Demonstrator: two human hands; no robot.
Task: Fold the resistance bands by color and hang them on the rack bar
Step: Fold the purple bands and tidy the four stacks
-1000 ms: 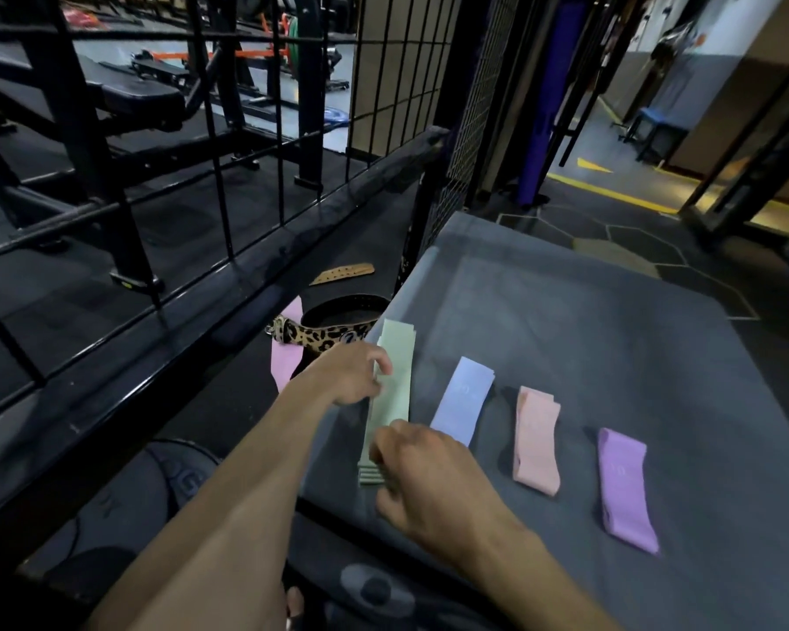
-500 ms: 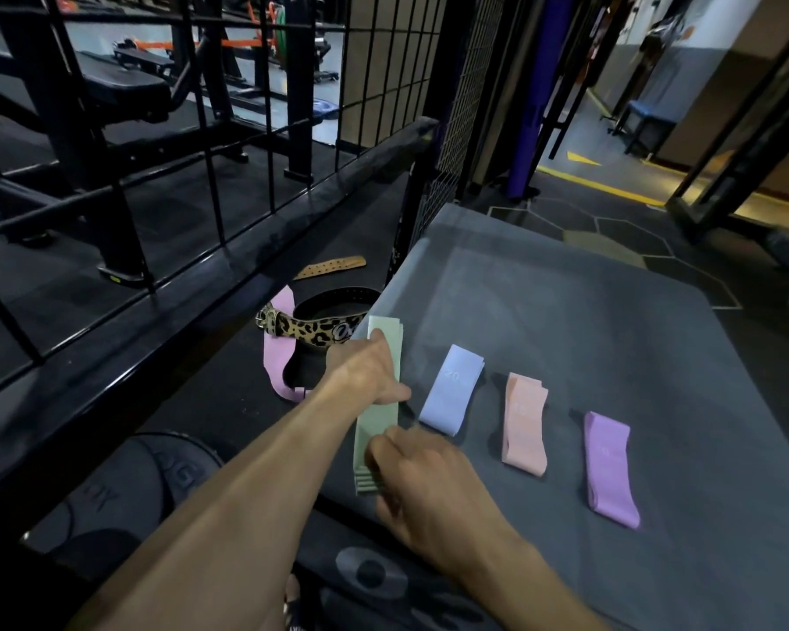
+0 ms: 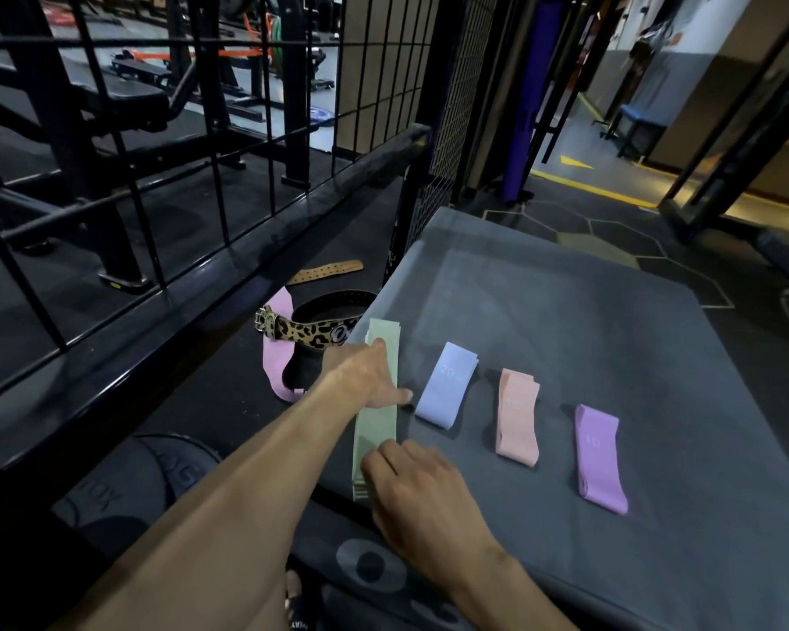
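Note:
A long pale green band stack (image 3: pixel 376 428) lies near the left edge of the grey padded platform (image 3: pixel 565 311). My left hand (image 3: pixel 365 380) presses flat on its middle, fingers straight and thumb stretched to the right. My right hand (image 3: pixel 411 485) rests on the stack's near end, fingers bent over it. To the right lie a folded blue band (image 3: pixel 447 387), a folded peach band (image 3: pixel 516 419) and a folded purple band (image 3: pixel 598 457). The black rack bar (image 3: pixel 192 311) runs diagonally on the left.
A pink band (image 3: pixel 276 352), a leopard-print belt (image 3: pixel 310 334), a black belt and a tan strap (image 3: pixel 326 271) lie on the low shelf left of the platform. Black weight plates (image 3: pixel 156 475) sit below. Wire mesh fencing stands behind.
My left hand has slid along the green stack from its far part toward the middle and flattened out. The right hand has stayed at the near end.

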